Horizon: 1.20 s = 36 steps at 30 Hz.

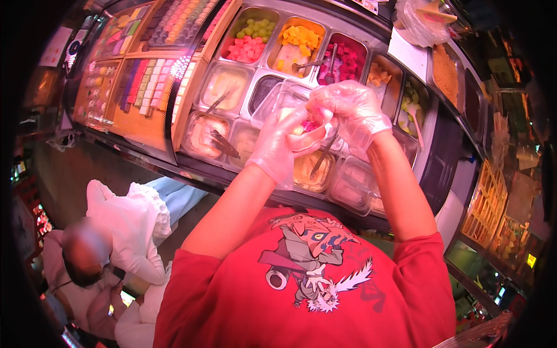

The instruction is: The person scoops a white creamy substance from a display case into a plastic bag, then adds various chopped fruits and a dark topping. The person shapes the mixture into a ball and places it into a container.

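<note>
My left hand (278,141), in a clear plastic glove, cups a soft pale wrapper (314,138) with pink and yellowish fruit pieces (308,126) inside. My right hand (354,106), gloved too, has its fingertips bunched at the wrapper's upper edge; whether they pinch the wrapper or a piece of filling I cannot tell. Both hands are above the metal food pans. Behind them, a clear plastic container (283,96) is partly hidden. Closest beyond my right hand is a pan of dark pink fruit cubes (348,55). Below my hands sits a tan filling (311,172) with a utensil in it.
Pans hold green grapes (256,29), pink cubes (246,48) and orange fruit (300,37). Tongs (225,145) rest in a creamy pan. Colourful sweets (148,85) fill a display case at left. People (122,213) stand beyond the counter's left front. A plastic bag (422,21) lies upper right.
</note>
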Each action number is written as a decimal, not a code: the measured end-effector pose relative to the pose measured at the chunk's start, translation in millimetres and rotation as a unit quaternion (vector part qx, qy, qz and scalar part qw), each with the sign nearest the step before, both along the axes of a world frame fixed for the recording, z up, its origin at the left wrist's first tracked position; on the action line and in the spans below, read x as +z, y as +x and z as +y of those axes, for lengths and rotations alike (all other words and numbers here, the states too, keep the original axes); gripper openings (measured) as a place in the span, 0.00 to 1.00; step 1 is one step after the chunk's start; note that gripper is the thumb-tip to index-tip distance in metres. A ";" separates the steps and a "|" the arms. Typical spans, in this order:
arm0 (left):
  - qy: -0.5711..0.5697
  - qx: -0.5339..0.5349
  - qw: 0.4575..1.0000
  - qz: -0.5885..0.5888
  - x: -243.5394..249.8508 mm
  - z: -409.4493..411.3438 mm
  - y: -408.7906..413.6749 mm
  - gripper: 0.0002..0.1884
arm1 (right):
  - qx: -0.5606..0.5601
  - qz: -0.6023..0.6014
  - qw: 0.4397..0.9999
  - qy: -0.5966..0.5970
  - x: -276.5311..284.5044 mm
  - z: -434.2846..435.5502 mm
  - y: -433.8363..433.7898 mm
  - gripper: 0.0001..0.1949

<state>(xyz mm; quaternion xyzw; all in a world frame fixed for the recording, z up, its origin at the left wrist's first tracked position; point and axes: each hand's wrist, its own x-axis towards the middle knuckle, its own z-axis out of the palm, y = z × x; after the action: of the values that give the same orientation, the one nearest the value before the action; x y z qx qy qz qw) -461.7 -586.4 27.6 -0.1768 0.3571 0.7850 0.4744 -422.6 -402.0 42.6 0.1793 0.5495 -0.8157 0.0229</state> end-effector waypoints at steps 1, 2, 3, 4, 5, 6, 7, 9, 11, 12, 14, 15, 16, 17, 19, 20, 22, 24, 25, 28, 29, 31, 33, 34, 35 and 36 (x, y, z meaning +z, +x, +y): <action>0.032 0.005 0.999 -0.040 1.3 1.4 -2.5 0.21 | 0.014 0.014 0.999 0.035 12.7 1.3 -1.6 0.08; 0.019 -0.022 0.999 -0.012 -0.3 4.7 -4.3 0.23 | 0.028 0.008 0.997 0.076 22.0 -0.5 -1.2 0.08; 0.065 -0.012 0.997 -0.032 -3.0 5.8 -5.3 0.25 | 0.055 0.092 0.977 0.183 28.9 -3.1 1.8 0.09; 0.111 -0.001 0.992 -0.052 -5.9 5.9 -6.6 0.26 | 0.081 0.174 0.939 0.285 35.8 -6.8 5.6 0.09; 0.156 0.010 0.985 -0.072 -6.9 5.7 -6.9 0.27 | 0.107 0.253 0.882 0.382 42.9 -12.6 10.8 0.10; 0.074 0.017 0.997 -0.023 19.7 10.6 -4.4 0.31 | 0.135 0.223 0.921 0.289 52.4 -25.6 20.2 0.11; 0.116 0.021 0.993 0.002 15.6 9.5 -7.2 0.34 | 0.189 0.261 0.845 0.428 52.7 -29.6 29.1 0.15; 0.320 -0.024 0.947 0.030 -2.1 5.1 -11.1 0.40 | 0.221 0.355 0.615 0.668 52.1 -37.7 47.8 0.24; 0.297 -0.010 0.955 -0.013 25.6 3.3 -3.7 0.43 | 0.226 0.316 0.559 0.732 50.0 -48.8 58.8 0.28; 0.286 -0.002 0.958 -0.033 36.3 0.8 0.4 0.45 | 0.190 0.308 0.519 0.774 47.5 -55.0 65.1 0.28; 0.311 -0.018 0.949 -0.040 39.4 0.2 2.1 0.46 | 0.114 0.286 0.431 0.848 43.1 -64.2 78.0 0.30; 0.324 -0.028 0.945 -0.043 39.4 0.4 1.8 0.47 | 0.123 0.271 0.404 0.865 41.5 -66.9 84.6 0.30; 0.320 -0.027 0.946 -0.028 29.6 2.7 1.7 0.47 | 0.133 0.258 0.369 0.883 42.4 -66.3 88.8 0.31; 0.310 -0.027 0.950 -0.018 18.4 0.5 4.2 0.48 | 0.154 0.244 0.353 0.890 46.1 -67.6 94.3 0.30; 0.307 -0.023 0.952 -0.002 16.5 -3.1 7.7 0.47 | 0.172 0.227 0.399 0.872 62.9 -71.4 102.8 0.28; 0.357 -0.041 0.933 -0.031 12.7 1.0 8.0 0.45 | 0.156 0.228 0.414 0.867 69.1 -71.2 108.4 0.27; 0.440 -0.049 0.894 -0.071 23.4 2.8 18.9 0.37 | 0.077 0.278 0.438 0.852 68.1 -70.2 117.9 0.26; 0.442 -0.017 0.894 -0.068 19.3 13.0 19.8 0.36 | -0.025 0.322 0.459 0.828 67.1 -64.4 128.3 0.25; 0.434 0.002 0.898 -0.068 17.6 9.3 21.6 0.36 | -0.045 0.289 0.547 0.784 63.4 -58.3 128.3 0.22; 0.356 -0.016 0.931 -0.074 26.5 -4.4 30.3 0.37 | -0.134 0.221 0.693 0.673 58.2 -50.6 108.2 0.19; 0.358 -0.022 0.930 -0.079 28.4 -3.3 33.3 0.38 | -0.107 0.234 0.725 0.639 42.7 -38.0 105.9 0.20; 0.351 -0.057 0.932 -0.068 32.1 -5.4 35.9 0.38 | -0.110 0.185 0.871 0.442 32.3 -40.1 107.0 0.24; 0.349 -0.103 0.930 -0.051 40.7 -9.9 34.5 0.37 | -0.137 0.081 0.978 0.133 25.1 -57.2 101.9 0.31; 0.285 -0.108 0.952 -0.002 37.4 -9.9 35.9 0.39 | -0.158 0.038 0.987 0.003 22.1 -64.9 99.1 0.34; 0.241 -0.113 0.963 0.039 33.8 -8.5 36.9 0.39 | -0.167 0.027 0.984 -0.065 18.8 -69.9 94.4 0.37; 0.193 -0.116 0.971 0.078 29.6 -8.3 38.4 0.39 | -0.172 0.014 0.976 -0.134 15.0 -75.4 89.4 0.41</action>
<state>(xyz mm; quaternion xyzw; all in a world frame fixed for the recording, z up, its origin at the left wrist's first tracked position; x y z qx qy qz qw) -423.3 -594.7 57.2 0.0231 0.2528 0.7900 0.5581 -333.1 -477.4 57.6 0.2553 0.3962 -0.8760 -0.1020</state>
